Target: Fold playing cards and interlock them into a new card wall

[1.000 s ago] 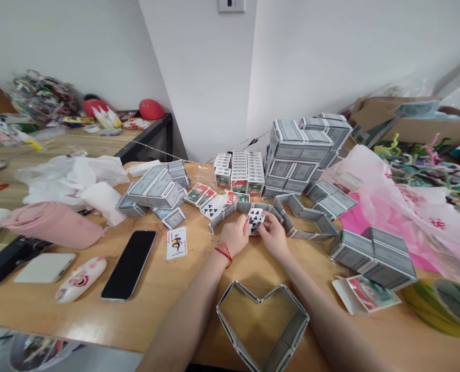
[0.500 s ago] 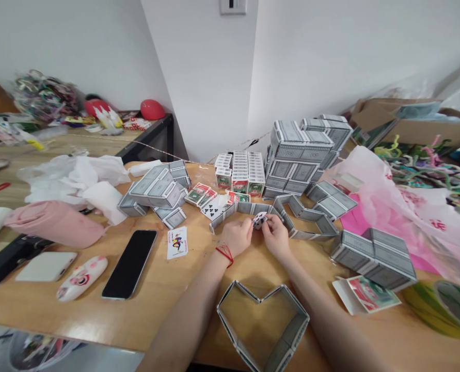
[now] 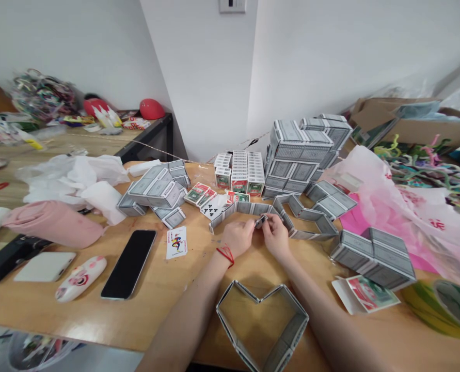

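Left hand [image 3: 239,236]: The finger ends pinch one side of the small card. A red string [image 3: 225,256] goes around the wrist.
Right hand [image 3: 275,235]: It pinches the other side of the same card, just beside the left hand.
Card [image 3: 260,222]: It is between the two hands, in front of the grey strip [image 3: 249,207]. Fingers hide a lot of it, so I cannot tell if it is folded or just tipped.
Heart [image 3: 291,333]: It stands on the table [image 3: 98,326], between the two arms and close to the person.
Joker [image 3: 176,243]: It lies face up, left of the left hand, near the black phone [image 3: 129,265].
Back: Card packs [image 3: 247,173] sit beside a tall grey stack [image 3: 299,155].
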Motion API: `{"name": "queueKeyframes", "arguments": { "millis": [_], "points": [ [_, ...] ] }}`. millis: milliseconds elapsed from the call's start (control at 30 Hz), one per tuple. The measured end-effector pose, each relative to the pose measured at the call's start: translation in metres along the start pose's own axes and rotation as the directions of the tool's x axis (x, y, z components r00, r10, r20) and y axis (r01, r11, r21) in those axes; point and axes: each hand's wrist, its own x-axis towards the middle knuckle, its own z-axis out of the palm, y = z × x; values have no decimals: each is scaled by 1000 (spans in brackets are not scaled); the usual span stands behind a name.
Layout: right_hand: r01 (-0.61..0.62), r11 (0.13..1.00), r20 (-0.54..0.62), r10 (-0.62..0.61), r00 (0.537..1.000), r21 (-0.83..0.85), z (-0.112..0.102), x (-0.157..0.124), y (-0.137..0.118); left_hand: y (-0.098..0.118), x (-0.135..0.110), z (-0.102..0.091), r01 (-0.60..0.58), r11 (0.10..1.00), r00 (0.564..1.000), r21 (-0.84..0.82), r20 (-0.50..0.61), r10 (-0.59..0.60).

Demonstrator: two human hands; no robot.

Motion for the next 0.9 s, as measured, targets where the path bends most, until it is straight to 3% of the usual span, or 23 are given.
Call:
{"name": "queueKeyframes", "arguments": {
  "millis": [333, 633, 900],
  "points": [
    [8, 999, -41, -11, 999, -54, -1, -1, 5, 0, -1, 3, 4, 999, 1000, -43, 5, -4],
    [-5, 995, -99, -5, 995, -99, -1, -3, 5, 3, -1, 1, -67, 997, 997, -26, -35, 66],
    [-20, 998, -115, 13, 993, -55, 0, -1, 5, 5, -1, 2, -11, 1000, 997, -15, -75, 10]
  ]
}}
